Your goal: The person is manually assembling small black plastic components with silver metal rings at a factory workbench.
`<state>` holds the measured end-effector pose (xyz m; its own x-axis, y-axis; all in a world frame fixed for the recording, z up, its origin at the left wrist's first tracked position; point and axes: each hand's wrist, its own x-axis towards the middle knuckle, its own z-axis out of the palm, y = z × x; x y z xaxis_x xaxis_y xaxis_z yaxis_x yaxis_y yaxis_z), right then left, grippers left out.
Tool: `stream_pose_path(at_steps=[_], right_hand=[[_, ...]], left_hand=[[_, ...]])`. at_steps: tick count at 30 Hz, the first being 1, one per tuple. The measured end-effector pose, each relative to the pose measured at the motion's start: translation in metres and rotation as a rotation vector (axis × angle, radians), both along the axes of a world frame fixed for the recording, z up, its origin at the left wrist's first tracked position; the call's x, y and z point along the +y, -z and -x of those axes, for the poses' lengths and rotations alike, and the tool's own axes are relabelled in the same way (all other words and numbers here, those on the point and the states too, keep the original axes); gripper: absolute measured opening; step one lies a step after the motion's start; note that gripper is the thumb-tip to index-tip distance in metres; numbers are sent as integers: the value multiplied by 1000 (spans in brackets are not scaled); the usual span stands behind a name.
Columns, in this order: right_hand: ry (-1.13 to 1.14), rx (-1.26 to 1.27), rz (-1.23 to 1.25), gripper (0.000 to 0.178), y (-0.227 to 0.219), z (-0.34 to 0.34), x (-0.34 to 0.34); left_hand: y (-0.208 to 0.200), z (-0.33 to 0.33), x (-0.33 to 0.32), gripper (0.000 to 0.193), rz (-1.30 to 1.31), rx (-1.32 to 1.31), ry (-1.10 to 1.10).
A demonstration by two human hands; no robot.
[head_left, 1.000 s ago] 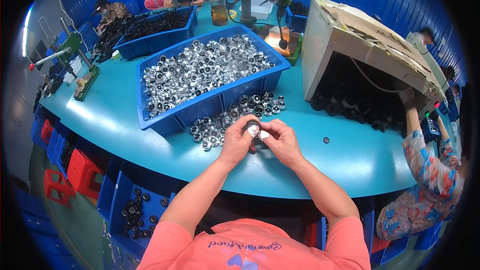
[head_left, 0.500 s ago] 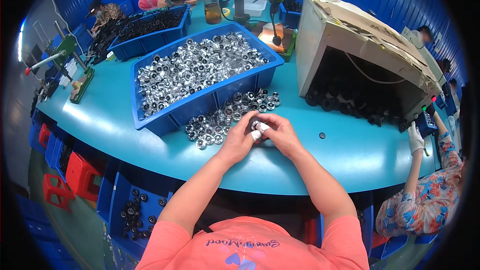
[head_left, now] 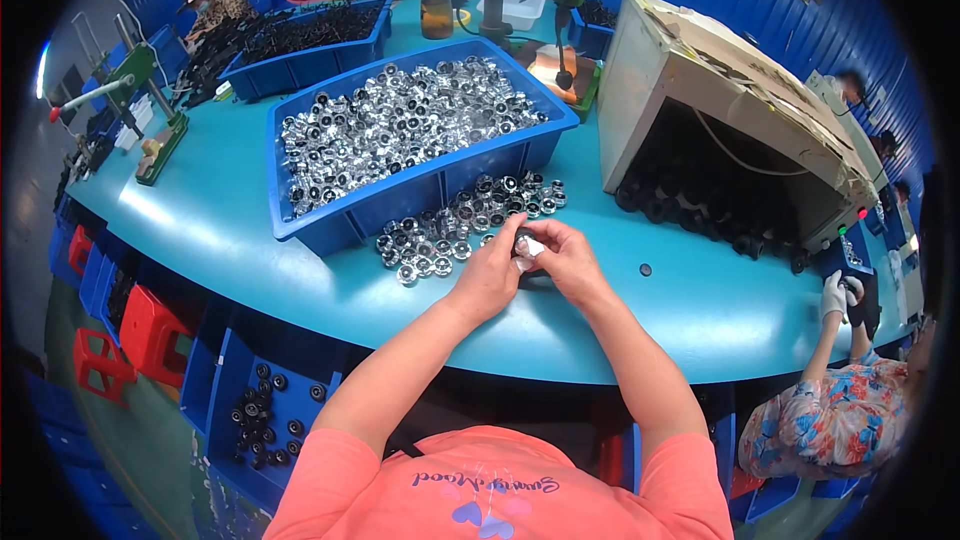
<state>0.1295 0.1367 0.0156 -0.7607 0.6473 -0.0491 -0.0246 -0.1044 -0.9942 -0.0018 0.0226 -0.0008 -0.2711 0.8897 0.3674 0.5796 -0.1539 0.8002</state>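
Observation:
Both hands meet over the near middle of the teal table. My left hand (head_left: 488, 278) is closed around a small black round part (head_left: 523, 235), its fingers curled on the part's left side. My right hand (head_left: 566, 262) pinches the same part from the right. White wrapping on a thumb or fingertip covers some of it, so its details are hidden. Just left of the hands and beyond them lies a loose pile of shiny clear-and-black wheel-like pieces (head_left: 425, 248). Behind that pile, a large blue bin (head_left: 420, 188) is heaped with the same pieces.
A box-like cabinet (head_left: 632, 90) stands at right, black rings (head_left: 690, 222) in its opening. One black disc (head_left: 645, 269) lies on the table (head_left: 600, 340). A green press (head_left: 150, 145) is at left. Below it, a lower blue bin (head_left: 300, 420) holds black wheels. Co-workers sit around.
My hands, still together on the black part, have shifted slightly right, and the left has turned a little. At right, a co-worker's gloved hands have come together.

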Motion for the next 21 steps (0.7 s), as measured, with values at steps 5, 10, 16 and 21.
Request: stream_pose_path(at_steps=[5,10,16,21], right_hand=[[178,-136,-165,22,12,12,-3],[241,-188,-137,20,1,20,-12],[272,-169,-146,27,0,24,-25],[161,47,7,27,7,13,-22]], left_hand=[[-2,-2,1,61,-41,9,-23],[-3,-1,-4,56,-95,36,-57],[-5,3,-7,53,-88,67,-78],[-3,2,-10,59,-115,40,-57]])
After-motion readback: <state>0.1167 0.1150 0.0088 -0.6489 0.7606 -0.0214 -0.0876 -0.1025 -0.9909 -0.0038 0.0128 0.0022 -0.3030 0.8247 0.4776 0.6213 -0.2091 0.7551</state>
